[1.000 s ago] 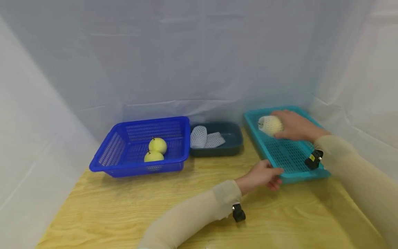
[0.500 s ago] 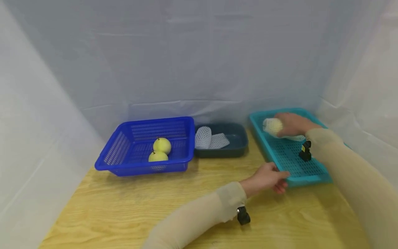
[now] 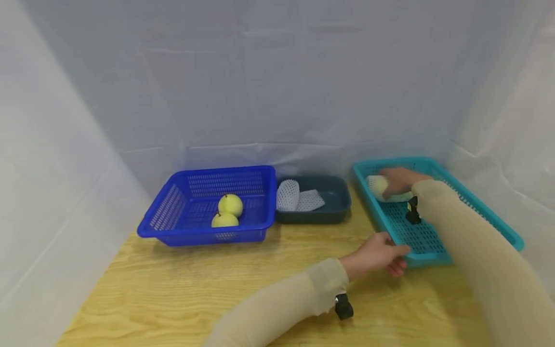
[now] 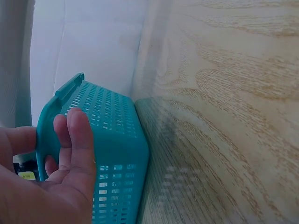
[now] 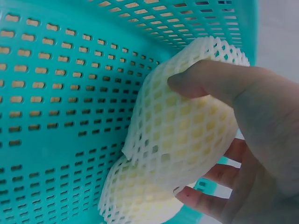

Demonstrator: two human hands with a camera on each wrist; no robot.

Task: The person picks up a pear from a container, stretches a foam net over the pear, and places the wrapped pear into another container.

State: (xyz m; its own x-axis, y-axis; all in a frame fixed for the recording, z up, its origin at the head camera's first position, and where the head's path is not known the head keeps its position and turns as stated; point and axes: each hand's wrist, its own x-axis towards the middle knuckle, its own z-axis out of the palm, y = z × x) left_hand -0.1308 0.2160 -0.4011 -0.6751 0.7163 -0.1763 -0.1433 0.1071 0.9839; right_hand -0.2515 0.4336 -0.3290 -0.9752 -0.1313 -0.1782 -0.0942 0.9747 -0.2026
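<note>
Right fingers [image 5: 205, 81] grasp one netted fruit [image 5: 187, 126] of two; left fingers [image 4: 80, 135] grip one teal basket [image 4: 117, 149].

4 pears [image 3: 231, 206]; 4 nets [image 3: 288, 195]; 3 ctnrs [image 3: 191, 237]

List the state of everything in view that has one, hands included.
Left hand, gripping the teal basket's rim
Right hand, holding the upper netted fruit
Upper netted fruit, netted, held
Lower netted fruit, netted, in the teal basket
Teal basket, rim gripped, netted fruit inside
Blue basket, two fruits visible inside
Rear fruit, bare
Front fruit, bare, partly hidden
Dark tray, two nets inside
Left net, bulging
Right net, flattened
</note>
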